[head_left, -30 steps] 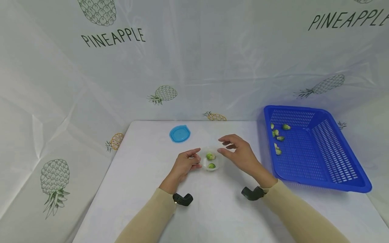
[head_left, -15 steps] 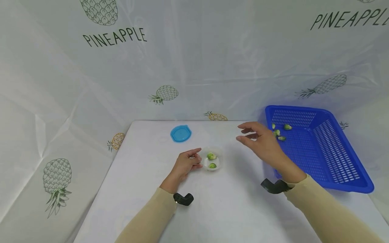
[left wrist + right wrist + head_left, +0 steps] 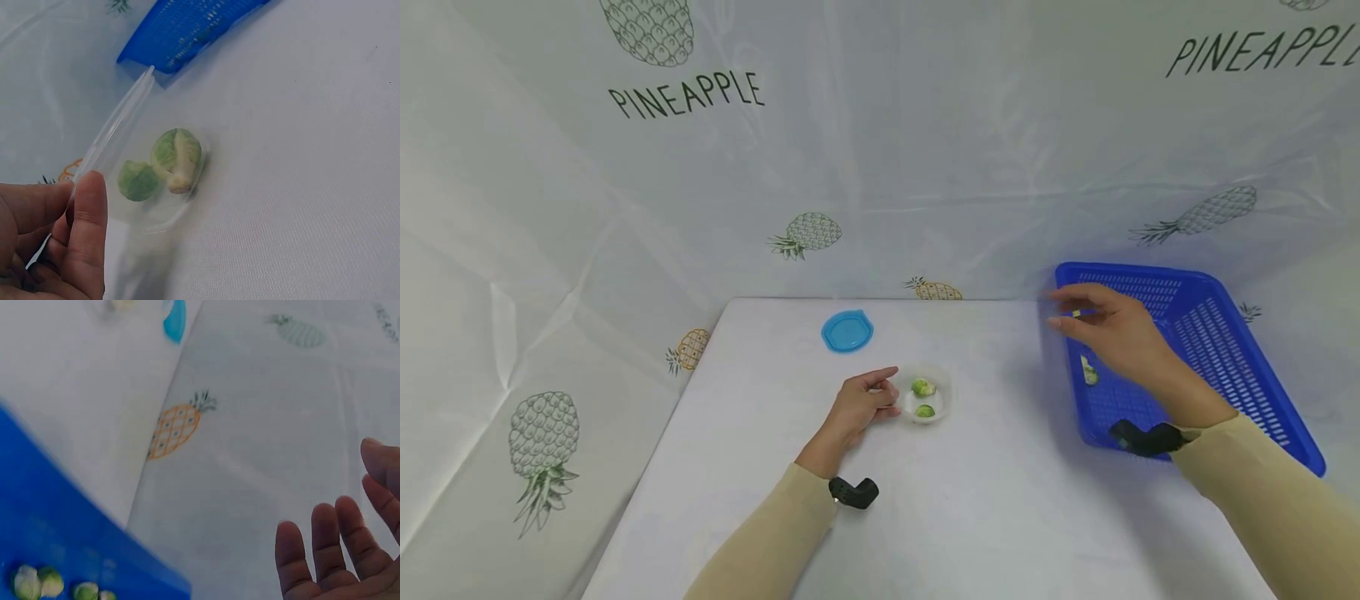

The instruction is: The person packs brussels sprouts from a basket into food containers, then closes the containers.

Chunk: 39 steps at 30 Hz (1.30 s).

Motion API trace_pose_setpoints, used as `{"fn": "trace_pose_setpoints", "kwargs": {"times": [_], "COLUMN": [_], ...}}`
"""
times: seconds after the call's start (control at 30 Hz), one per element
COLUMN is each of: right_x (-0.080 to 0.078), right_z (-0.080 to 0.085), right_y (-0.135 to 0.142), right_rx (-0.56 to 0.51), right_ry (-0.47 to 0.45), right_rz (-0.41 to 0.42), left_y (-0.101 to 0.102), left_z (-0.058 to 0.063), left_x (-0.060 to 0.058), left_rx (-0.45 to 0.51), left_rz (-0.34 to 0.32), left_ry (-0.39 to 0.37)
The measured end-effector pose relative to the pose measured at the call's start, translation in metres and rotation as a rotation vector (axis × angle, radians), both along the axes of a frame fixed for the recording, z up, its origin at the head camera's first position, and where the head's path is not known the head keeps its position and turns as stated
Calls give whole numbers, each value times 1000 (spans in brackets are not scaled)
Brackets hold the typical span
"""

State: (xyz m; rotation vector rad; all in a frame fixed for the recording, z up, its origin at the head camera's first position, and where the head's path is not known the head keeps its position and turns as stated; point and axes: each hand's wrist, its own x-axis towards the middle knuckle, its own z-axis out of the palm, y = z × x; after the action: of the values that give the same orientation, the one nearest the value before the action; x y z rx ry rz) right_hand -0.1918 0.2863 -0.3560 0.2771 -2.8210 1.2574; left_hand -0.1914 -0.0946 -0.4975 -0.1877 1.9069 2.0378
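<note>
The left hand (image 3: pixel 861 404) pinches the side of a clear bowl (image 3: pixel 119 125) between thumb and fingers, the rim passing between them in the left wrist view. The bowl is on the table (image 3: pixel 985 517), around the middle of its width and well in from the far edge. Two Brussels sprouts (image 3: pixel 922 387) lie inside it, one nearer the far edge than the other.

The right hand (image 3: pixel 1116 333) is over the left part of a blue basket (image 3: pixel 1246 350), its thumb and fingers spread apart. The basket takes up the table's far right corner, and its side walls are full of slots. Further sprouts (image 3: pixel 28 584) lie in the basket along its left wall, some of them hidden behind the hand in the head view.

A light-blue lid (image 3: pixel 847 332) lies flat near the table's far edge, left of the bowl and well apart from it. Past that edge, a white sheet (image 3: pixel 880 125) printed with pineapples hangs as a backdrop.
</note>
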Motion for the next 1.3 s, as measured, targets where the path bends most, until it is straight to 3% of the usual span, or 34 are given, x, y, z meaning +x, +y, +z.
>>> {"fn": "trace_pose_setpoints", "kwargs": {"times": [0.27,1.0,1.3], "right_x": [-13,-39,-54], "right_z": [-9,-56,-75], "right_y": [39,97,120], "right_rx": [53,150,138], "right_ry": [-105,-180,-205], "right_rz": [-13,81,55], "left_y": [-1,-2,-1], "left_z": [-2,-3,-1], "left_x": [0,0,1], "left_rx": [-7,-10,-14], "left_rz": [11,15,13], "left_ry": [3,6,-6]}}
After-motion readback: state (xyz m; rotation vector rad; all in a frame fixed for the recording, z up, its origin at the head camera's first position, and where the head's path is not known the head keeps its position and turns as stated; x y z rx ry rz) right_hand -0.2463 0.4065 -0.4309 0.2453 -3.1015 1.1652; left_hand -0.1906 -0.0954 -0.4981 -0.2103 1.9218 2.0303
